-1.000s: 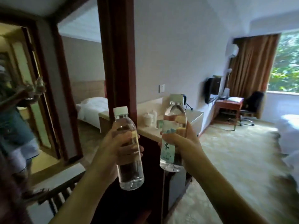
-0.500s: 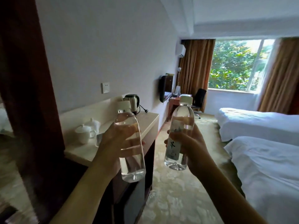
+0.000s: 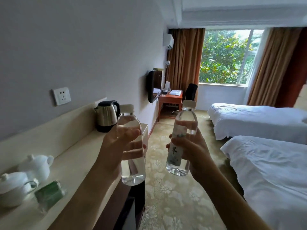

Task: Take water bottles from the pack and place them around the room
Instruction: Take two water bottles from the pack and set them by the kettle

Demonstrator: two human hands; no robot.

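Observation:
Each of my hands holds a clear water bottle with a white cap, both upright at chest height. My left hand (image 3: 116,146) grips the left water bottle (image 3: 132,170) around its middle, over the outer edge of a cream counter (image 3: 78,156). My right hand (image 3: 191,146) grips the right water bottle (image 3: 184,118), which has a pale printed label, over the carpeted aisle. The two bottles are apart. The pack is out of sight.
On the counter stand a steel kettle (image 3: 107,115), two white lidded cups (image 3: 37,166) and a green packet (image 3: 49,195). Two white beds (image 3: 269,171) fill the right side. A desk (image 3: 171,98), black chair and window lie ahead along the patterned carpet (image 3: 167,193).
The view has swung right and moved forward, from the doorway into the room alongside the counter. Both hands keep the same grip on their bottles.

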